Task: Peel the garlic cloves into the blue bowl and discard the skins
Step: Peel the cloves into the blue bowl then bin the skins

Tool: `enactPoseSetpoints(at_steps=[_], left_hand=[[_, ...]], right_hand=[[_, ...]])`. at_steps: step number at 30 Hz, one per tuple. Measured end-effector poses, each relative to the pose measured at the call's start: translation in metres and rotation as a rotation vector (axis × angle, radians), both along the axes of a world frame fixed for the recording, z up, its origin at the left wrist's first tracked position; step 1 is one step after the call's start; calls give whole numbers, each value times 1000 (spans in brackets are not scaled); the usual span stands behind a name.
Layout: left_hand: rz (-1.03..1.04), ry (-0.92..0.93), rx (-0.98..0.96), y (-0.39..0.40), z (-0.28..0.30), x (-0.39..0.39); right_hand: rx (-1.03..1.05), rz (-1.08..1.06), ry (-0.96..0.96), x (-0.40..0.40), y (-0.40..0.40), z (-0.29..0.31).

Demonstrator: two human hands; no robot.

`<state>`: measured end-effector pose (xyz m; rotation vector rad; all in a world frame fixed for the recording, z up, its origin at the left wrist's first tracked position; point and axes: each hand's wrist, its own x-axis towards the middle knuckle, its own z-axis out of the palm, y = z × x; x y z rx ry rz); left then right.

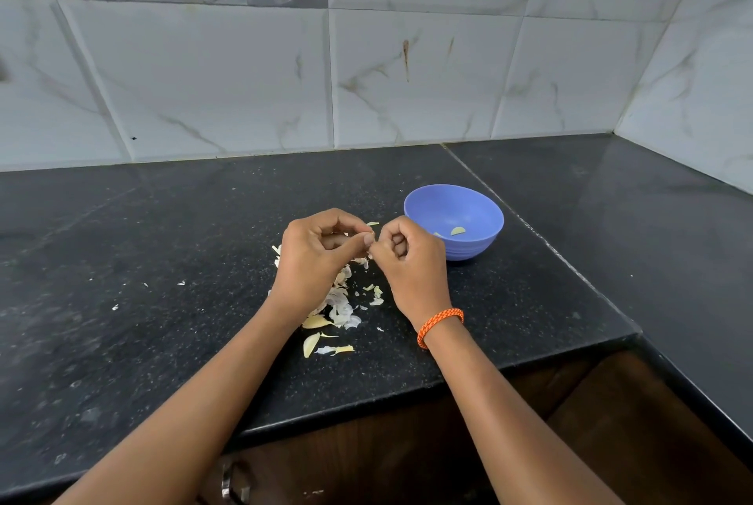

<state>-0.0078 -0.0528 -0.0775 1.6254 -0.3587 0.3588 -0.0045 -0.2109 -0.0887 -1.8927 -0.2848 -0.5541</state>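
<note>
A: Garlic clove (371, 237): where is it held?
B: It is pinched between the left hand (315, 250) and right hand (407, 256), both grips clamped on it above the skins (340, 307).
A: Why there?
B: The blue bowl (454, 219), at 2 o'clock on the surface (163, 260), is kept near for dropping.

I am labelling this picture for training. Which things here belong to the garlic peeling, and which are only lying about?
Job:
left hand and right hand, pinching a clove together
blue bowl, peeled cloves inside
skins on the counter

Lying about:
orange wristband
wall tiles
cabinet handle
</note>
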Motion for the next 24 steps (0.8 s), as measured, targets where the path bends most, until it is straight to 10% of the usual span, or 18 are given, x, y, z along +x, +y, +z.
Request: enactPoseSetpoints(at_steps=[24], left_hand=[[-12,76,-81,8,1,6]], right_hand=[[97,99,-25,-2,-3,-1]])
